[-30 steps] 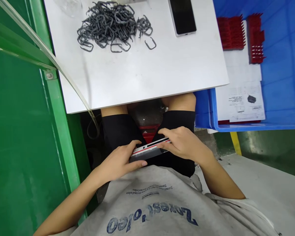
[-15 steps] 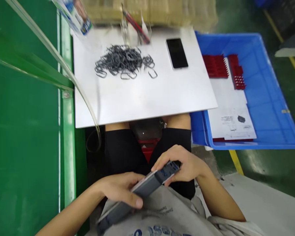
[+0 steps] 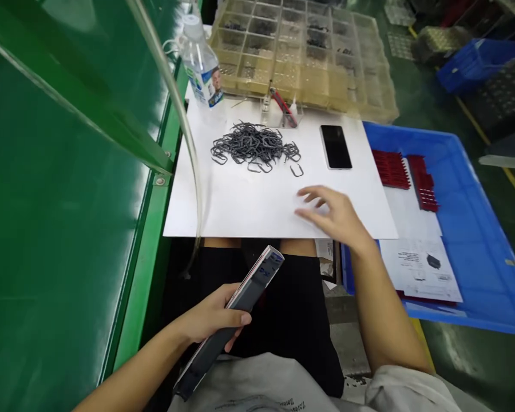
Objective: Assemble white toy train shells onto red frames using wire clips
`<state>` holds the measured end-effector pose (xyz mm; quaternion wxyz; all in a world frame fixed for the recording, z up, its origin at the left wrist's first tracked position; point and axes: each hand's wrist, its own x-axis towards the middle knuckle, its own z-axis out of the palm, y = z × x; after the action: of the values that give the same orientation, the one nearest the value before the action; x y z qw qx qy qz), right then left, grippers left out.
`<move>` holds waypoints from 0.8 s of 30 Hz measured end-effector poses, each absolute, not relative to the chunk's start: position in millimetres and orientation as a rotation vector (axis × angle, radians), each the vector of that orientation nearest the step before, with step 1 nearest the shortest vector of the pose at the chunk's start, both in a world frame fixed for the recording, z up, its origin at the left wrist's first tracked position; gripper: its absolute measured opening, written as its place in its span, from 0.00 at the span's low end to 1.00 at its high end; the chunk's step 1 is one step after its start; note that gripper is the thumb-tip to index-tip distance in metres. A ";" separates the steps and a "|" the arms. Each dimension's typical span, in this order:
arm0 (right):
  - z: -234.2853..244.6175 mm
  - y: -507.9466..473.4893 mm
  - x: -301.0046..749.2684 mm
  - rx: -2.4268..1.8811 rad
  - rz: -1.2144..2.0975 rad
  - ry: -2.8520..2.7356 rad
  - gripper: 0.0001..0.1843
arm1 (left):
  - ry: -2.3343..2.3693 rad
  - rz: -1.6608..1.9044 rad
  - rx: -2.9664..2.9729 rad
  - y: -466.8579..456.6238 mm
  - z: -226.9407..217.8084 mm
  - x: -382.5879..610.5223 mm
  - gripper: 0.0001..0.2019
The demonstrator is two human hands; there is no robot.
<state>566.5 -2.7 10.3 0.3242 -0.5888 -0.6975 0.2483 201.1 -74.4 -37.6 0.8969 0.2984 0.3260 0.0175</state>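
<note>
My left hand (image 3: 218,316) is wrapped around a long dark grey bar-shaped part (image 3: 252,289) with a pale strip along one edge. The part slants across my lap, its upper end showing bluish recesses. Over the near right of the white board (image 3: 249,209) hovers my right hand (image 3: 332,214), fingers apart and holding nothing. Beyond its fingertips, a single dark grey loop-shaped clip (image 3: 296,170) lies beside a heap of similar clips (image 3: 253,144).
A black phone (image 3: 336,147) lies right of the heap. Behind are a small clear holder (image 3: 278,117) with pens, a plastic bottle (image 3: 202,63) and a compartment box (image 3: 300,51). At right, a blue bin (image 3: 467,240) holds red parts (image 3: 390,169) and papers. A clear hose (image 3: 182,109) hangs at left.
My right hand has let go of the grey part and moved forward over the board. The left hand still holds the part, now tilted more steeply. The view has shifted.
</note>
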 end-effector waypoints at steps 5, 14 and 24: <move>-20.5 56.9 602.2 -1.817 0.226 -1.890 0.14 | 0.693 0.053 0.635 -67.5 -31.7 199.5 0.29; -20.2 63.5 607.1 -1.811 0.260 -1.918 0.09 | 0.533 0.145 0.379 -63.9 -41.7 199.0 0.30; -8.7 78.4 612.9 -1.724 0.473 -2.020 0.10 | 0.482 0.197 0.289 -65.1 -46.0 197.5 0.25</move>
<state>612.9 78.4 -8.7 0.2204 -0.6235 -0.7304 0.1709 197.5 -65.1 -46.0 0.9559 0.1423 0.2377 0.0971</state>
